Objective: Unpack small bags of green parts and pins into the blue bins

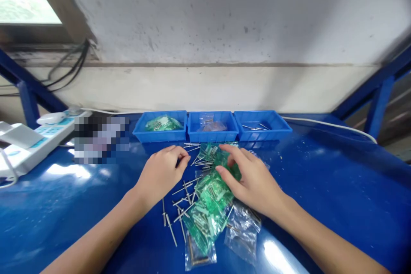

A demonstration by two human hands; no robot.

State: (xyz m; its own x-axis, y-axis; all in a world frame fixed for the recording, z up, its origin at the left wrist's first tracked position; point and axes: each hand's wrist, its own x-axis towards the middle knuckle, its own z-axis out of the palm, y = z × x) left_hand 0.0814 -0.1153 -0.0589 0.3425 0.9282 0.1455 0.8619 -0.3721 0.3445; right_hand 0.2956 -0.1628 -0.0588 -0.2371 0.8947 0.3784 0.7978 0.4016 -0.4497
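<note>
My left hand (165,171) is closed, thumb and fingertips pressed together, beside the loose metal rivets (188,192); whatever it may pinch is too small to make out. Above the right side of a pile of green plastic bags (213,192), my right hand (252,177) is spread, thumb and index finger apart with nothing between them. Small metal parts show inside the green bags. Clear bags (242,233) lie at the pile's lower right, and another clear bag (201,257) with dark metal pieces is at its near end.
Behind the pile stand three blue bins: the left one (160,136) holds green bags, the middle one (212,136) clear bags, the right one (263,134) a few rivets. A white power strip (41,141) and a blurred-out item (99,141) are at the left.
</note>
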